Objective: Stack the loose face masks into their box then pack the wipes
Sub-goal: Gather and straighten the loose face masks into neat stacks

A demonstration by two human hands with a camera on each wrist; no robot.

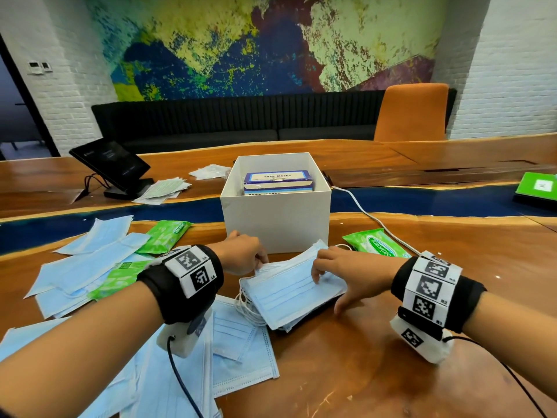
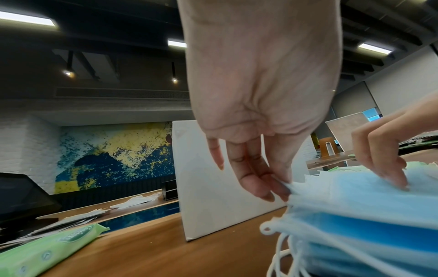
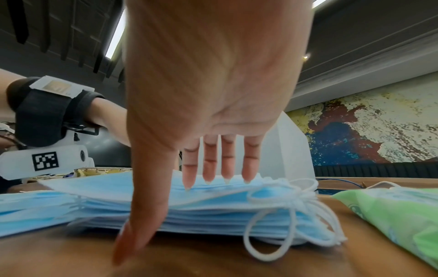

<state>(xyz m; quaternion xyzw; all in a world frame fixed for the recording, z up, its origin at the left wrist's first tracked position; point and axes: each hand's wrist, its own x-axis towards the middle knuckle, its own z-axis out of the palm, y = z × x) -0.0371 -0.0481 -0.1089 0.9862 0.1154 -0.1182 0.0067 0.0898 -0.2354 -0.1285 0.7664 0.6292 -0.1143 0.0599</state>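
Note:
A stack of blue face masks (image 1: 289,294) with white ear loops lies on the wooden table in front of the white box (image 1: 275,224). My left hand (image 1: 260,263) pinches the far left edge of the top mask (image 2: 343,189) between thumb and fingers (image 2: 265,187). My right hand (image 1: 322,276) lays straight fingers (image 3: 213,168) flat on the stack (image 3: 213,211), its thumb reaching down to the table at the near side. Two face mask cartons (image 1: 277,179) sit inside the white box. Green wipes packs lie at the left (image 1: 164,236), right (image 1: 376,244) and among loose masks (image 1: 117,279).
Loose masks spread over the table's left (image 1: 90,260) and near side (image 1: 241,351). A tablet on a stand (image 1: 111,164), papers (image 1: 162,191) and a plastic bag (image 1: 211,171) sit behind. A white cable (image 1: 370,215) runs right of the box. A green book (image 1: 536,188) lies far right.

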